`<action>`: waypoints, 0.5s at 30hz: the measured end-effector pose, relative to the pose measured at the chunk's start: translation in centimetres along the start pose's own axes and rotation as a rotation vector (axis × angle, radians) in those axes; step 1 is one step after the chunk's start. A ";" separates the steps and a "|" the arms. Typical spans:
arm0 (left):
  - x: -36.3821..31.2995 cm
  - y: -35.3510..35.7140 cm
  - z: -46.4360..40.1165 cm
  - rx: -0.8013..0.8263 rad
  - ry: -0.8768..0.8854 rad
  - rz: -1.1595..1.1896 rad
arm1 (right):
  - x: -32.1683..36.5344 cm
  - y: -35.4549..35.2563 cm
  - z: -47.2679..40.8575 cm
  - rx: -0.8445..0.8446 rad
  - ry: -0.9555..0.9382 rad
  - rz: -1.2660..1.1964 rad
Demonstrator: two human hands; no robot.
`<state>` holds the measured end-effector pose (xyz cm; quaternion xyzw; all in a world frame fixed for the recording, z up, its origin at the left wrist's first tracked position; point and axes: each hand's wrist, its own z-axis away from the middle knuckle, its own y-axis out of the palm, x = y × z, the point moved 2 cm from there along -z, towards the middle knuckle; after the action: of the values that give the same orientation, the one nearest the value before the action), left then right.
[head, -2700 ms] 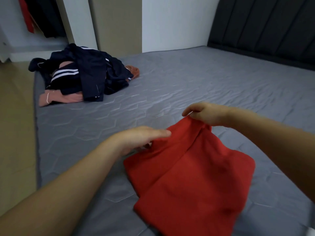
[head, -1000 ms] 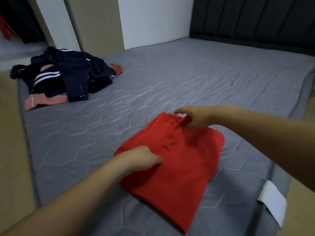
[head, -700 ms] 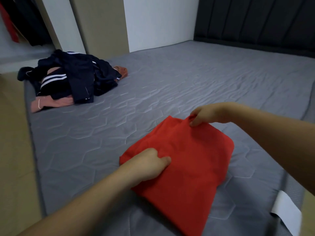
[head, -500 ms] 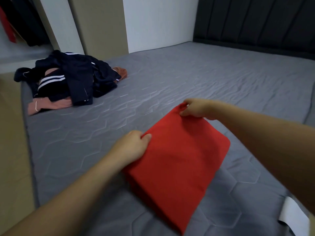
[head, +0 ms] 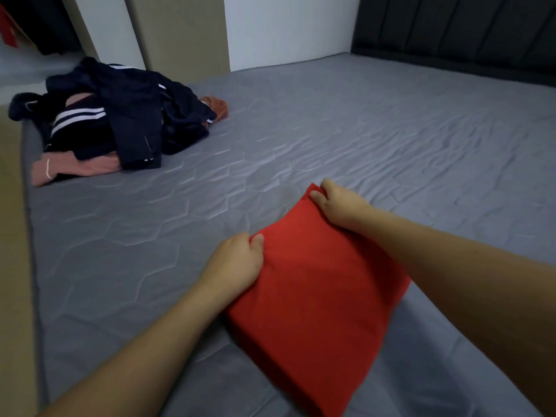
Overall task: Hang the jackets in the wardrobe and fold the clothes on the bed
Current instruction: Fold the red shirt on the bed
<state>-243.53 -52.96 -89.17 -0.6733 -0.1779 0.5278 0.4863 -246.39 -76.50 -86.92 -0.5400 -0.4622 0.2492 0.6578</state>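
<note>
A red garment [head: 319, 296], folded into a flat rectangle, is held slightly off the grey mattress [head: 361, 139] at the near side. My left hand [head: 237, 260] grips its left edge, thumb on top. My right hand [head: 340, 203] pinches its far corner. A pile of unfolded clothes [head: 120, 118], dark navy with white stripes over pink pieces, lies at the far left corner of the bed.
The open wardrobe [head: 36, 22] with dark and red hanging clothes stands beyond the pile at top left. A dark padded headboard [head: 466, 31] runs along the far right. Tan floor [head: 12, 266] borders the bed's left edge.
The red garment went from loosely spread to a compact folded rectangle. Both hands moved from pressing its top to gripping its left edge and far corner, raising that side.
</note>
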 end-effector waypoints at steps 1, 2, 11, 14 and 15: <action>0.1 0.1 -0.4 0.041 -0.028 -0.002 | 0.2 0.3 -0.2 -0.005 -0.008 -0.020; 0.0 0.2 -0.7 0.085 -0.042 -0.009 | 0.3 0.8 -0.4 -0.001 -0.003 -0.032; -0.4 1.3 -1.4 0.060 0.107 -0.155 | -0.8 2.3 0.1 -0.044 0.027 0.148; -0.9 1.1 -0.5 -0.030 0.162 -0.405 | -0.7 1.5 1.6 -0.130 0.044 0.178; -1.4 0.8 0.1 -0.099 0.188 -0.477 | -0.7 0.7 2.3 -0.186 0.034 0.201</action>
<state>-244.37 -54.35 -89.03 -0.6812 -0.3114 0.3241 0.5779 -248.63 -75.77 -87.89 -0.6461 -0.4158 0.2608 0.5845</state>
